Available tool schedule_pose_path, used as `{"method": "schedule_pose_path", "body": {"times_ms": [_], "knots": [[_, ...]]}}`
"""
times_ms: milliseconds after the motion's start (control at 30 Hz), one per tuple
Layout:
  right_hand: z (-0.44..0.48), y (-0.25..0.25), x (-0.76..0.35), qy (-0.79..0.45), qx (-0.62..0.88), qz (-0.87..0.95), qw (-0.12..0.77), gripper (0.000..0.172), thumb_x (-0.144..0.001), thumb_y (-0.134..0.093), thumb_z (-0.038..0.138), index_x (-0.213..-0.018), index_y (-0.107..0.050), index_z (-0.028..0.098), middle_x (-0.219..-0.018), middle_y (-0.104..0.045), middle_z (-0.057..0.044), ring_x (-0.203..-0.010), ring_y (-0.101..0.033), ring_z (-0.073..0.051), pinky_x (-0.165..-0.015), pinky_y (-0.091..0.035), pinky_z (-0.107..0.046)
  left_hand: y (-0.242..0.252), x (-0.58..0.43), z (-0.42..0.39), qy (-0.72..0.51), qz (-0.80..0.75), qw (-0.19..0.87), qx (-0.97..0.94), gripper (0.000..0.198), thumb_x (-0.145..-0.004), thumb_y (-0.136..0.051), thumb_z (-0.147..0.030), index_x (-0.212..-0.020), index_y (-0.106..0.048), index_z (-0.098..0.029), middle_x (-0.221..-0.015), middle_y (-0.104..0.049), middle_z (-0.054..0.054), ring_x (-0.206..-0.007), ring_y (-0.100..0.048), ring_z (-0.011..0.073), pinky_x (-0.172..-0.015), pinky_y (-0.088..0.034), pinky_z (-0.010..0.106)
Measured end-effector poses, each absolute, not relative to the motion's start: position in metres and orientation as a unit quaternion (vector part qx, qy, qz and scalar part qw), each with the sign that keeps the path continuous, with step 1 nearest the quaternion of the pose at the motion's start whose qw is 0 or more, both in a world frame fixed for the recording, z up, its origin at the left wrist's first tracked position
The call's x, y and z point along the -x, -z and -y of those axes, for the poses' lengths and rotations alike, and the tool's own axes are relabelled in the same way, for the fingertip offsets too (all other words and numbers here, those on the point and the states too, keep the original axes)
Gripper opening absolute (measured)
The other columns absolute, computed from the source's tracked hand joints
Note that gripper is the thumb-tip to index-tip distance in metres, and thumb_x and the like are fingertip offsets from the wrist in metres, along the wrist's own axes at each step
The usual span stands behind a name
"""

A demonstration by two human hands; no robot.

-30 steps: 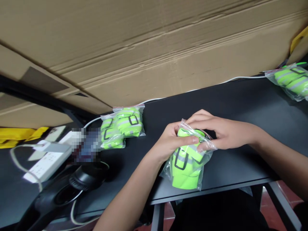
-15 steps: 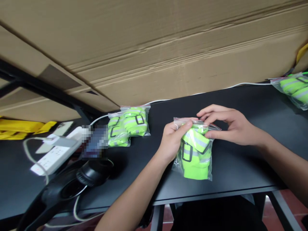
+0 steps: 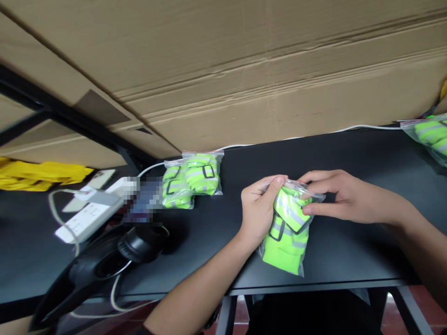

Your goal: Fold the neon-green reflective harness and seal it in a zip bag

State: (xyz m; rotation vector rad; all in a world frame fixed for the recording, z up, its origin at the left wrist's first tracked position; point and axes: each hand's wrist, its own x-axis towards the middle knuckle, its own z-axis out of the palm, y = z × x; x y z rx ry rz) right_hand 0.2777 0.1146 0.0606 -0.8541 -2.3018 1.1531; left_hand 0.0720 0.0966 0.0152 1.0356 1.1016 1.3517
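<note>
Our left hand (image 3: 256, 211) and right hand (image 3: 349, 197) gripped the clear bag (image 3: 288, 251) by its top edge with curled fingers (image 3: 275, 181), its long axis running 1 to 7 o'clock on the tabletop (image 3: 352, 260), nearer the left hand.

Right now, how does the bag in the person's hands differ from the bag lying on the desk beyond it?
The held bag is gripped at its top edge by the left hand and right hand; the lying bag sits untouched. The held bag is tilted up, the lying bag lies flat. Both hold neon green reflective vests with black loops.
</note>
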Motion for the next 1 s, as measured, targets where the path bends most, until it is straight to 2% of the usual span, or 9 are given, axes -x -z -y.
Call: {"method": "schedule_pose_path", "body": {"times_ms": [133, 300, 433, 567, 733, 833, 933, 1000], "knots": [[-0.116, -0.058, -0.284, -0.384, 0.327, 0.814, 0.289, 0.011, -0.087, -0.072, 0.032, -0.094, -0.075, 0.023, -0.102, -0.073, -0.003, -0.087, -0.067, -0.016, -0.078, -0.051, -0.028, -0.016, -0.072, -0.098, -0.588, -0.478, 0.479, -0.443, 0.019, -0.085, -0.076, -0.035, -0.084, -0.080, -0.017, -0.081, -0.079, 0.005, -0.072, -0.072, 0.0156, -0.066, -0.056, 0.022], [-0.117, -0.055, -0.288, -0.491, 0.375, 0.733, 0.284, 0.013, -0.084, -0.076, 0.030, -0.084, -0.068, 0.020, -0.075, -0.068, 0.000, -0.063, -0.060, -0.011, -0.059, -0.048, -0.025, -0.017, -0.072, -0.096, -0.581, -0.483, 0.468, -0.459, 0.019, -0.086, -0.074, -0.036, -0.084, -0.080, -0.017, -0.082, -0.078, 0.004, -0.073, -0.071, 0.0153, -0.065, -0.055, 0.021], [-0.121, -0.055, -0.290, -0.530, 0.376, 0.695, 0.308, 0.019, -0.081, -0.078, 0.032, -0.081, -0.064, 0.019, -0.076, -0.066, 0.000, -0.061, -0.055, -0.009, -0.057, -0.046, -0.024, -0.015, -0.072, -0.097, -0.574, -0.467, 0.495, -0.455, 0.020, -0.087, -0.073, -0.035, -0.081, -0.078, -0.017, -0.080, -0.076, 0.003, -0.071, -0.069, 0.0137, -0.064, -0.054, 0.020], [-0.126, -0.057, -0.296, -0.502, 0.339, 0.745, 0.280, 0.018, -0.086, -0.074, 0.034, -0.099, -0.072, 0.021, -0.088, -0.067, -0.003, -0.072, -0.057, -0.012, -0.064, -0.046, -0.027, -0.013, -0.072, -0.096, -0.575, -0.451, 0.511, -0.452, 0.023, -0.089, -0.071, -0.038, -0.081, -0.076, -0.017, -0.079, -0.075, 0.003, -0.071, -0.068, 0.0136, -0.065, -0.054, 0.021], [-0.126, -0.061, -0.298, -0.458, 0.327, 0.798, 0.214, 0.018, -0.090, -0.069, 0.038, -0.095, -0.071, 0.021, -0.083, -0.062, 0.000, -0.069, -0.048, -0.011, -0.061, -0.040, -0.028, -0.010, -0.074, -0.092, -0.560, -0.434, 0.535, -0.460, 0.025, -0.090, -0.069, -0.041, -0.084, -0.074, -0.018, -0.084, -0.076, 0.006, -0.079, -0.072, 0.0199, -0.074, -0.057, 0.028], [-0.123, -0.065, -0.294, -0.458, 0.323, 0.808, 0.181, 0.017, -0.090, -0.068, 0.038, -0.097, -0.069, 0.022, -0.083, -0.060, 0.000, -0.070, -0.048, -0.012, -0.064, -0.042, -0.028, -0.010, -0.076, -0.089, -0.554, -0.447, 0.507, -0.485, 0.024, -0.092, -0.067, -0.039, -0.084, -0.075, -0.018, -0.084, -0.076, 0.005, -0.079, -0.072, 0.0184, -0.074, -0.056, 0.027], [-0.120, -0.069, -0.291, -0.464, 0.310, 0.803, 0.210, 0.017, -0.086, -0.072, 0.037, -0.083, -0.068, 0.021, -0.094, -0.060, -0.003, -0.075, -0.052, -0.013, -0.070, -0.046, -0.029, -0.014, -0.075, -0.088, -0.561, -0.466, 0.467, -0.501, 0.024, -0.090, -0.069, -0.038, -0.083, -0.077, -0.018, -0.083, -0.076, 0.005, -0.076, -0.070, 0.0162, -0.071, -0.055, 0.024], [-0.120, -0.070, -0.293, -0.455, 0.311, 0.800, 0.235, 0.022, -0.082, -0.077, 0.036, -0.073, -0.065, 0.019, -0.097, -0.060, -0.004, -0.076, -0.054, -0.013, -0.069, -0.047, -0.028, -0.016, -0.075, -0.088, -0.557, -0.471, 0.482, -0.485, 0.022, -0.080, -0.079, -0.039, -0.082, -0.078, -0.017, -0.080, -0.076, 0.005, -0.071, -0.070, 0.0166, -0.066, -0.055, 0.025]]}}
